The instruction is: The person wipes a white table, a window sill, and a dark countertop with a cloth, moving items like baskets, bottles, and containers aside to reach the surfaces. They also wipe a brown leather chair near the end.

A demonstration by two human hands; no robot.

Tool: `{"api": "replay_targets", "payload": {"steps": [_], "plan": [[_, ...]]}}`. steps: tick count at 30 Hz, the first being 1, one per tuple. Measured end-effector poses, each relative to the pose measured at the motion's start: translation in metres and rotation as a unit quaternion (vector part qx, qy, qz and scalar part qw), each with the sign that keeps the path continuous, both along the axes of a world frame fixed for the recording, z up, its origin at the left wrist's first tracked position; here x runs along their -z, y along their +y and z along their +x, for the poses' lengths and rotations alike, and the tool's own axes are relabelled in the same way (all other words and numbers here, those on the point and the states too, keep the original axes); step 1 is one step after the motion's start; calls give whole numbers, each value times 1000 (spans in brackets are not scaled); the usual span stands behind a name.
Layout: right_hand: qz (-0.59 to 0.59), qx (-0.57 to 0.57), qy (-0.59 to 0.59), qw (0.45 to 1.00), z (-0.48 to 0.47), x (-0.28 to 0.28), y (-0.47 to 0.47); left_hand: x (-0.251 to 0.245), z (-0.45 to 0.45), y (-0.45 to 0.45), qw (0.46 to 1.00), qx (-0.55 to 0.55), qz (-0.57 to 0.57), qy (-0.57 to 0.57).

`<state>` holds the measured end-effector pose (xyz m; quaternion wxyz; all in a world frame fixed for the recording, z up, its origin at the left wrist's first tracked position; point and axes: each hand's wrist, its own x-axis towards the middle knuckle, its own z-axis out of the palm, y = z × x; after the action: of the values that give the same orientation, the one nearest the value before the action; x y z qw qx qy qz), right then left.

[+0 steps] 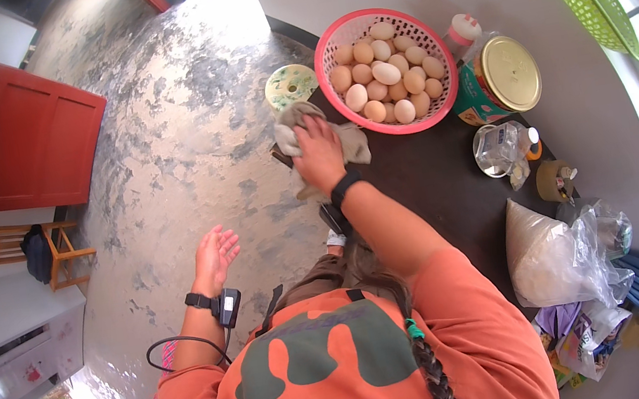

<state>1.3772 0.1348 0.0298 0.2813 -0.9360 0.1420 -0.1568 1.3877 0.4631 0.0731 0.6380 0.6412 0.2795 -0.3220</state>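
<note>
My right hand [319, 152] presses on a greyish-beige cloth [355, 142] at the corner of a dark table [416, 175]. Part of the cloth hangs past the table's edge. Just beyond it, a pink plastic basket [330, 97] full of eggs [386, 73] stands on the table. My left hand [217, 256] is held over the floor, left of the table, with its fingers apart and nothing in it. A strap with a small black device [229, 308] and a cable is around the left wrist.
On the table's wall side stand a tin with a gold lid [511, 74], a clear plastic bottle [502, 144] and a plastic bag of white contents [539, 259]. A round patterned stool [290, 86] stands beyond the table corner. A wooden chair [61, 253] and a red door [14, 132] are at left.
</note>
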Motion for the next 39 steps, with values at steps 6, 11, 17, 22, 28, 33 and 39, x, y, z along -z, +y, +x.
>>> {"api": "replay_targets", "payload": {"steps": [6,11,17,22,28,33,39], "plan": [[30,-216,-51,975,14,6,-3,-18,-4,-2,996,70,-17,-45],[32,-256,-26,966,-98,-7,-17,-29,18,-58,983,167,-53,-58],[46,-136,46,989,-272,-27,-38,-29,29,-154,953,289,-68,-65],[-20,71,49,996,-406,-31,-40,-24,17,-217,913,400,-57,-62],[-84,299,107,944,-530,-21,-24,-14,5,-255,889,456,-26,-34],[-37,535,146,832,-586,-12,-10,-25,-15,-281,847,529,-45,-16],[559,474,-89,675,-510,-63,-29,-55,-55,-302,737,664,-125,16]]}}
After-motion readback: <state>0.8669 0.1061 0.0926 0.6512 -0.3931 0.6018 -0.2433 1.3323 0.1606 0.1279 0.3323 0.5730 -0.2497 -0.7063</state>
